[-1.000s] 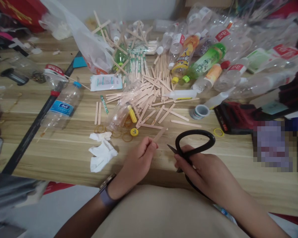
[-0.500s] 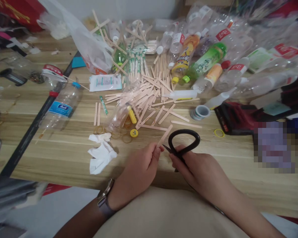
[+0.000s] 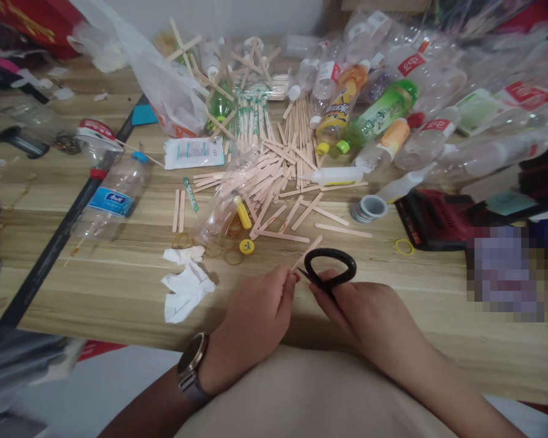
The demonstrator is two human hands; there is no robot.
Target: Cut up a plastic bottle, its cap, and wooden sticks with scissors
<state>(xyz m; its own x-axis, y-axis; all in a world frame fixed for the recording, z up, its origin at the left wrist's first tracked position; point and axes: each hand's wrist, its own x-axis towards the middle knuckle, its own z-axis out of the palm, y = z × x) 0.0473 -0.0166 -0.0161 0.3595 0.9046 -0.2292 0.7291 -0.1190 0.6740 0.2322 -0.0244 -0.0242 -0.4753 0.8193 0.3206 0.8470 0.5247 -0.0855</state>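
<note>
Between the fingers of my left hand [image 3: 260, 310] is a wooden craft stick [image 3: 307, 250], slanting up to the right. My right hand [image 3: 369, 310] grips black-handled scissors [image 3: 352, 267], one large loop sticking up above the fingers. The scissors' dark tip points left, close to the stick and my left fingertips; whether it touches the stick I cannot tell. Just beyond my hands lies a heap of loose craft sticks [image 3: 274, 170]. A yellow bottle cap [image 3: 246, 246] and crumpled white tissue [image 3: 189, 292] are on the table to the left of my left hand.
Many plastic bottles [image 3: 383, 112] crowd the back right. A red and black power tool [image 3: 432, 219] lies at right, beside a small grey roll [image 3: 369, 208]. A bottle with a blue label [image 3: 114, 201] and a long black bar [image 3: 50, 261] are at left. A white glue bottle [image 3: 338, 176] lies behind.
My left wrist has turned so the watch face shows more. The stick in my left hand looks narrower, as if rolled on edge. The scissors' loop has tilted lower and slightly left.
</note>
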